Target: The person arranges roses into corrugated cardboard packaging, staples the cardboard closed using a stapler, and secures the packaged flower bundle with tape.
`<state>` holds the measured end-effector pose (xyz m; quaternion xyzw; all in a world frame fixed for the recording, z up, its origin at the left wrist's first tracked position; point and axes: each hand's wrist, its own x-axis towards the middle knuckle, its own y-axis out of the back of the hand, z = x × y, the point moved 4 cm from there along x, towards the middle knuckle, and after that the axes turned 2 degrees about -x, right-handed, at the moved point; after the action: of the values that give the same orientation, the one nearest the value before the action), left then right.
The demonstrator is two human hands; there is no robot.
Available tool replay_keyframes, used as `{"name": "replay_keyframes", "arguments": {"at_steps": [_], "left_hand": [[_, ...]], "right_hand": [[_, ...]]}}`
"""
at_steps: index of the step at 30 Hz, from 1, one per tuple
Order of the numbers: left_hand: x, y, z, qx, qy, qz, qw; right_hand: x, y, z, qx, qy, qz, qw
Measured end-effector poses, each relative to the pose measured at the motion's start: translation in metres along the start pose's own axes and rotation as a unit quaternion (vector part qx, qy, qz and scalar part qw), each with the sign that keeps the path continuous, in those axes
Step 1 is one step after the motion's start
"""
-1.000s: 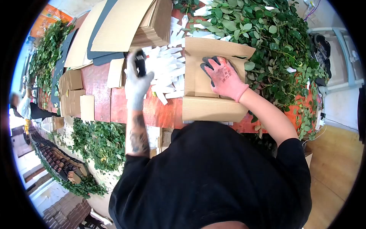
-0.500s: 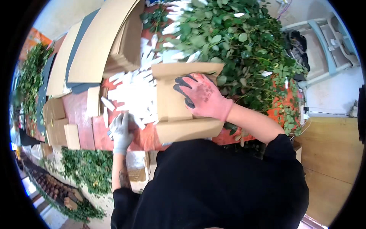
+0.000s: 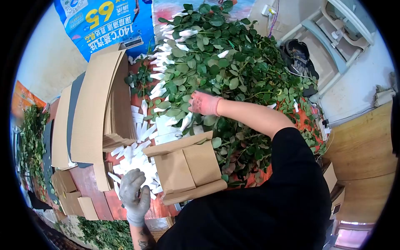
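Observation:
My left hand (image 3: 135,196), in a grey glove, is over the near edge of a pile of white paper sleeves (image 3: 135,156). Its fingers are bent and the thumb stands apart, with nothing visible between them. My right hand (image 3: 204,103), in a pink glove with dark fingers, is over a heap of leafy stems (image 3: 246,71). Its fingers are closed, and what they grip is hidden among the leaves. Just below it lies a white-wrapped flower head (image 3: 186,121). Between my hands sits a folded, open cardboard piece (image 3: 204,162) with raised flaps.
A tall stack of cardboard sheets (image 3: 91,108) stands at left, with smaller cardboard pieces (image 3: 87,208) nearby. Behind is a blue printed banner (image 3: 104,25). A chair (image 3: 329,46) with a dark shoe (image 3: 298,58) on it stands at right. More leafy stems (image 3: 104,233) lie below the table.
My right hand has left the cardboard and moved up over the leafy stems. My left hand has lifted off the white sleeves. The camera view has shifted, and the cardboard appears lower and tilted.

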<state>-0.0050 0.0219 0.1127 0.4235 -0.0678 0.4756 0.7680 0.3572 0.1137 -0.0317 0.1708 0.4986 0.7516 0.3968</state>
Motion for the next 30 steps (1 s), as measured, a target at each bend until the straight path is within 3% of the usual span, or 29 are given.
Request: {"name": "replay_keyframes", "arguments": {"at_steps": [1,3,4,5,6,7,9,11,12,13,14,16,17,19,21,23,24,25,26,27,29,30], "left_hand": [[0.008,-0.002,-0.001,-0.025,0.004,-0.005,1.000],[0.038,-0.005,0.002,-0.013,-0.016,-0.027,0.999],[0.054,-0.006,-0.001,-0.026,0.006,-0.061,0.998],[0.073,-0.012,-0.007,-0.032,0.006,-0.097,0.995],[0.097,-0.023,-0.011,-0.079,0.043,-0.152,0.984],[0.114,-0.039,-0.027,-0.152,0.096,-0.199,0.963],[0.143,-0.076,-0.052,-0.082,0.099,-0.270,0.954],[0.163,-0.112,-0.078,0.001,0.018,-0.325,0.946],[0.164,-0.139,-0.112,0.031,-0.008,-0.338,0.941],[0.166,-0.163,-0.135,0.048,0.025,-0.375,0.925],[0.165,-0.184,-0.155,0.039,0.046,-0.413,0.909],[0.156,-0.210,-0.158,0.103,0.005,-0.451,0.887],[0.152,-0.220,-0.156,0.165,-0.017,-0.481,0.861],[0.144,-0.227,-0.152,0.214,-0.041,-0.476,0.852],[0.145,-0.230,-0.146,0.262,-0.064,-0.468,0.841],[0.152,-0.228,-0.151,0.197,0.104,-0.520,0.824],[0.149,-0.233,-0.167,0.109,0.038,-0.475,0.872],[0.157,-0.230,-0.172,0.108,0.039,-0.473,0.873],[0.162,-0.230,-0.179,-0.036,0.138,-0.490,0.860],[0.165,-0.227,-0.180,-0.179,0.231,-0.492,0.820],[0.178,-0.210,-0.162,-0.372,0.436,-0.390,0.721],[0.187,-0.204,-0.155,-0.492,0.416,-0.389,0.658]], "right_hand": [[0.010,-0.010,0.013,-0.074,-0.029,-0.004,0.997],[-0.001,0.067,0.061,0.073,-0.056,0.149,0.985],[-0.011,0.107,0.081,-0.095,-0.116,0.122,0.981],[-0.016,0.119,0.116,-0.075,-0.175,0.131,0.973],[-0.032,0.136,0.150,-0.113,-0.222,0.186,0.951],[-0.045,0.190,0.169,-0.119,-0.273,0.172,0.939],[-0.081,0.218,0.225,-0.041,-0.411,0.309,0.857],[-0.113,0.241,0.242,-0.097,-0.279,0.528,0.796],[-0.111,0.252,0.237,-0.133,-0.265,0.509,0.808],[-0.109,0.263,0.216,-0.169,-0.254,0.488,0.818],[-0.101,0.260,0.190,-0.115,-0.265,0.466,0.836],[-0.082,0.237,0.152,-0.123,-0.217,0.245,0.937],[-0.085,0.189,0.133,-0.349,-0.138,0.179,0.909],[-0.064,0.167,0.098,-0.035,-0.162,0.213,0.963],[-0.057,0.114,0.072,0.048,-0.134,0.176,0.974],[-0.042,0.082,0.051,0.185,-0.176,-0.072,0.964],[-0.039,0.074,0.043,0.195,-0.180,-0.098,0.959],[-0.036,0.067,0.038,0.205,-0.184,-0.126,0.953],[-0.034,0.062,0.036,0.202,-0.181,-0.133,0.953],[-0.032,0.057,0.036,0.201,-0.179,-0.134,0.954],[-0.029,0.056,0.041,0.302,-0.218,0.005,0.928],[-0.027,0.059,0.045,0.292,-0.225,-0.034,0.929]]}}
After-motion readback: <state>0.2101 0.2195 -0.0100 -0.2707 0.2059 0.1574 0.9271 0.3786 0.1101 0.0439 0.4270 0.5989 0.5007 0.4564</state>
